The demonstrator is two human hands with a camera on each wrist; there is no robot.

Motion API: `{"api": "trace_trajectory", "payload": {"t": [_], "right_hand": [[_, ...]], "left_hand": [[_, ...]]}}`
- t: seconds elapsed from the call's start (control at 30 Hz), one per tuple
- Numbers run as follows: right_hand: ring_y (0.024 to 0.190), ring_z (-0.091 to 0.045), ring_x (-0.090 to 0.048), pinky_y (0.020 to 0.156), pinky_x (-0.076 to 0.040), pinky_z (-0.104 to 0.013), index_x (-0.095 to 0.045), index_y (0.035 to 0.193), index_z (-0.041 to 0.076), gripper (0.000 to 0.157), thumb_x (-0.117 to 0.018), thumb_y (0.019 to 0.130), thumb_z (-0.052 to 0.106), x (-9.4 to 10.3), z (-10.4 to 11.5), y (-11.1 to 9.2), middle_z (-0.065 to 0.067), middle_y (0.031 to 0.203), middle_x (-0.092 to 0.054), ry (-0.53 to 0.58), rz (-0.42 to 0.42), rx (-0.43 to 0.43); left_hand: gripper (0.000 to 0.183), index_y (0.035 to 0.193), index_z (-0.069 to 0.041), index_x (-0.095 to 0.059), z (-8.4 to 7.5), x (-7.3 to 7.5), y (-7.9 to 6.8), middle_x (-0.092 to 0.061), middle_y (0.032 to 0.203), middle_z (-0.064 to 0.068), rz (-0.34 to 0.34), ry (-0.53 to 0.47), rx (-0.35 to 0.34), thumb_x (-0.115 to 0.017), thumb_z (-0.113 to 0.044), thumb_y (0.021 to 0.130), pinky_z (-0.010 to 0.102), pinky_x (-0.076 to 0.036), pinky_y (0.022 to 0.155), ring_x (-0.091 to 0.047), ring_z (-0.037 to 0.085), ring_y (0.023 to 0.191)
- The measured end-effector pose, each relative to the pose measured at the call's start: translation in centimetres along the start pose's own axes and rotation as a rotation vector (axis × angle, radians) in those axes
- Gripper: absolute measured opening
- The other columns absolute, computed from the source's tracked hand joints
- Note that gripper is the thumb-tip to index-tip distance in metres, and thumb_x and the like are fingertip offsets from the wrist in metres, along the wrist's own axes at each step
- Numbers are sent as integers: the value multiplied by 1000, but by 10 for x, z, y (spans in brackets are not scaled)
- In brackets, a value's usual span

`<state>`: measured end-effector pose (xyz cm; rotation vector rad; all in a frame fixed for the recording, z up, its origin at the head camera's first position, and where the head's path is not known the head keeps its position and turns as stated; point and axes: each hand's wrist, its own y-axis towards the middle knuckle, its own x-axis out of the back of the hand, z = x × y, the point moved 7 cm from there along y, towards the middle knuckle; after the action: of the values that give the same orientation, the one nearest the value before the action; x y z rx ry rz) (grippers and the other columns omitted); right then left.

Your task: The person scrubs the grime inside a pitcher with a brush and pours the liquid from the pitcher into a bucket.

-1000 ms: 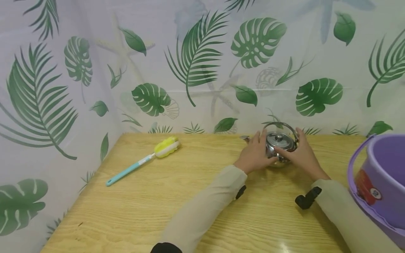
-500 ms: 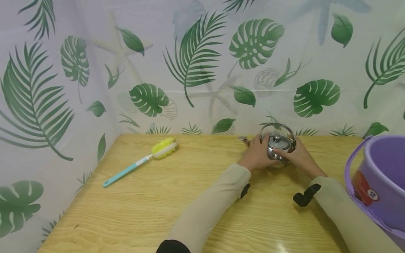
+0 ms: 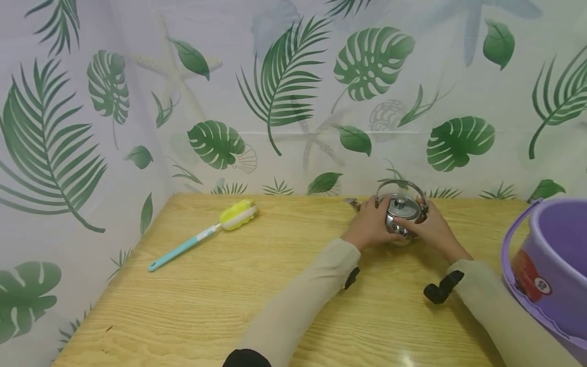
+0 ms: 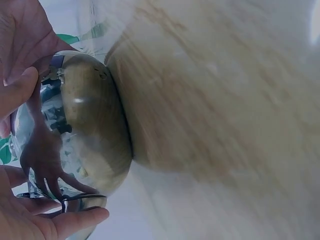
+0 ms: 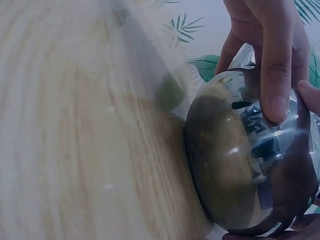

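Observation:
A small shiny steel kettle (image 3: pixel 402 209) with a lid and an upright bail handle stands on the wooden table (image 3: pixel 257 285) near its far edge. My left hand (image 3: pixel 369 224) grips its left side by the spout. My right hand (image 3: pixel 433 229) grips its right side, thumb across the body. In the left wrist view the kettle's rounded belly (image 4: pixel 90 130) sits on the wood with the left hand's fingers (image 4: pixel 25 85) curled round it. The right wrist view shows the kettle (image 5: pixel 235 165) mirrored, with the right hand's fingers (image 5: pixel 265 55) pressed on its upper side.
A brush with a teal handle and a yellow sponge head (image 3: pixel 202 235) lies at the table's far left. A purple bucket (image 3: pixel 550 265) stands at the right edge. A leaf-print curtain (image 3: pixel 284 86) closes off the back and left.
Both hands have closed in a little tighter round the kettle. The kettle itself stays at the same spot on the table.

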<state>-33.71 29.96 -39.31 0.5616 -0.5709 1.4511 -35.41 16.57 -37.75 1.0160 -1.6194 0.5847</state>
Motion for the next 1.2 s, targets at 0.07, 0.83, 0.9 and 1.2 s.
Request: {"api": "trace_trajectory", "payload": {"t": [0.07, 0.83, 0.9, 1.2], "right_hand": [[132, -49, -30, 103, -30, -61, -10, 146, -6, 100, -63, 84, 51, -1, 2, -1, -35, 146, -22, -7, -3, 0], [130, -50, -32, 101, -33, -61, -11, 146, -8, 100, -67, 82, 46, -6, 26, -48, -36, 144, -25, -47, 8, 21], [130, -50, -32, 100, -33, -61, -11, 146, -7, 101, -68, 82, 46, -6, 25, -50, -36, 144, -26, -50, 3, 27], [129, -51, -32, 100, -32, -62, -16, 144, -10, 99, -69, 81, 46, -9, 20, -58, -36, 143, -28, -66, -8, 15]], "left_hand": [[103, 151, -21, -19, 0, 2, -2, -31, 150, 12, -8, 12, -8, -70, -62, 71, 33, -44, 100, -39, 25, 134], [100, 149, -15, -24, -15, 21, -63, -33, 147, 15, -59, 24, -2, -71, -58, 72, 29, -47, 96, -41, 26, 130], [101, 149, -15, -23, -16, 20, -65, -32, 148, 16, -64, 20, -8, -71, -59, 72, 29, -47, 96, -41, 26, 130], [101, 149, -15, -24, -17, 9, -69, -32, 148, 15, -57, 26, -13, -70, -61, 71, 28, -48, 93, -43, 24, 126]]}}
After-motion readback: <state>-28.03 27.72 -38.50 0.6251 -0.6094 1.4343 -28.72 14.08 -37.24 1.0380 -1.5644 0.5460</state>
